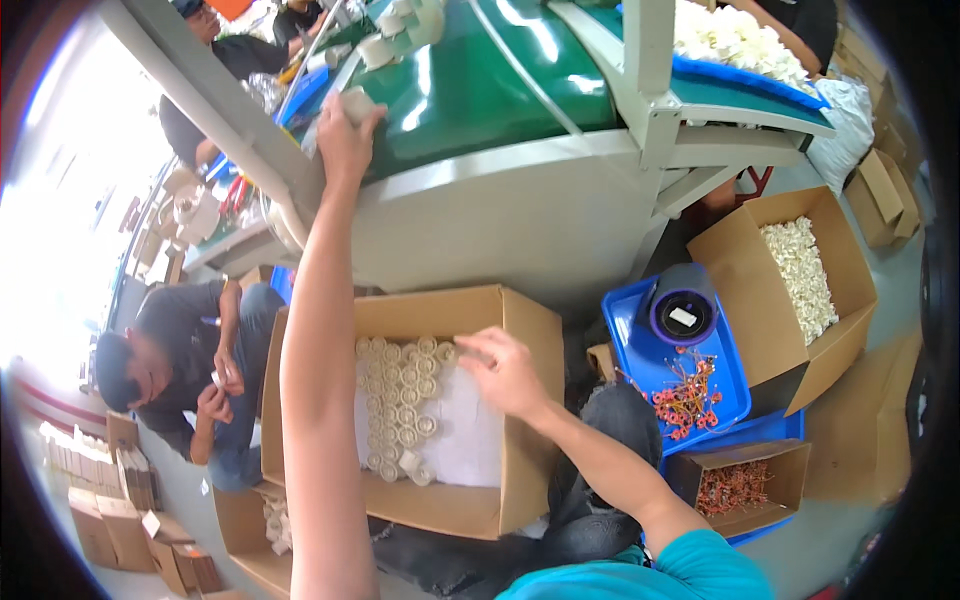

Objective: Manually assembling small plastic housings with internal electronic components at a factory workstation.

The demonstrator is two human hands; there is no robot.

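Observation:
My left hand (345, 145) reaches far forward to the edge of a green conveyor belt (500, 75). Its fingers are closed round a white, rounded plastic part (357, 104). Over an open cardboard box (530, 350) on my lap, my right hand (505, 372) has its fingers loosely apart, with nothing visible in them. Its fingertips are close to the upper right end of several rows of small, round, cream-coloured cups (400, 400). These stand on a white sheet (475, 425) inside the box. My left forearm hides the box's left part.
More white parts (405, 25) sit on the belt. To the right, a blue tray (735, 385) carries a dark round container (684, 310) and red-tipped wired pieces (685, 395). Cardboard boxes (755, 260) stand beyond it. A co-worker (190, 350) crouches at left.

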